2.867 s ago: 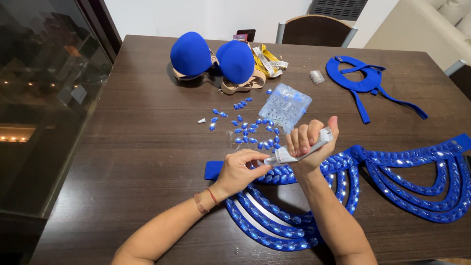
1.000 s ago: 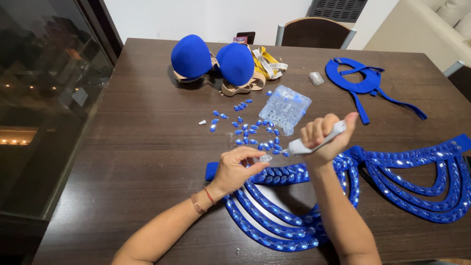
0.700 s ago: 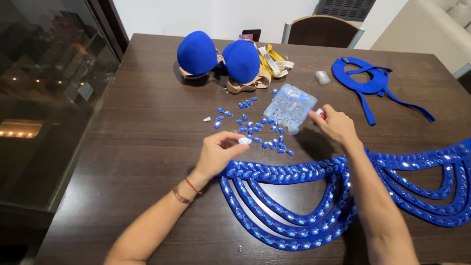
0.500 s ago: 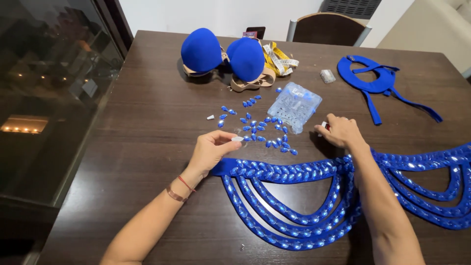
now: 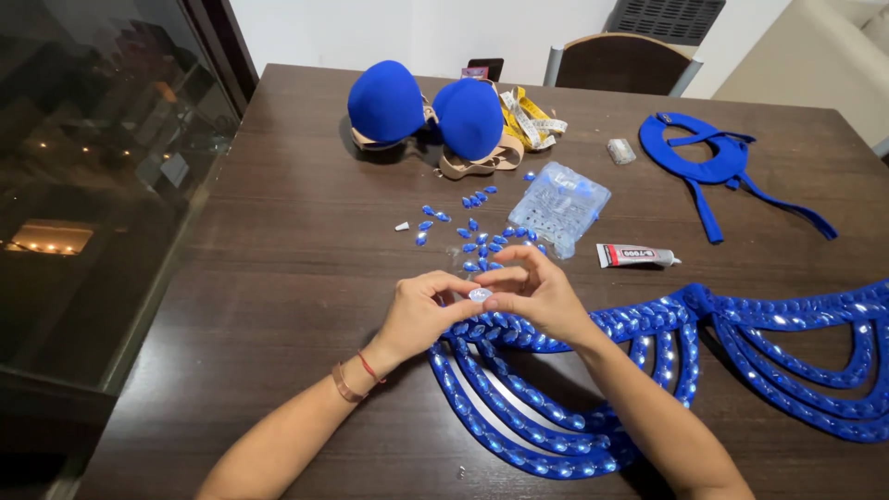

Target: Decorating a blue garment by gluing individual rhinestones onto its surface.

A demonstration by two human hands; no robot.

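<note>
- Pinching a small pale gem (image 5: 479,294) between both sets of fingertips, we hold it just above the blue beaded strap piece (image 5: 593,389).
- Left hand (image 5: 421,310): fingers curled, thumb and forefinger closed on the gem.
- Right hand (image 5: 532,292): thumb and forefinger touching it, other fingers loosely bent.
- Glue tube (image 5: 637,256) lies on the table (image 5: 259,278), near loose blue gems (image 5: 482,243).

Dark brown wood-grain table (image 5: 231,306). Two bright blue padded cups (image 5: 428,104) at upper centre, tan beneath. Yellow measuring tape (image 5: 532,116) beside them. Scattered blue gems (image 5: 477,236) at centre. White glue tube (image 5: 634,256), red label band. Royal blue looped straps (image 5: 574,407), studded with glinting blue stones, at lower right. Plain blue collar piece (image 5: 708,157) at upper right.
</note>
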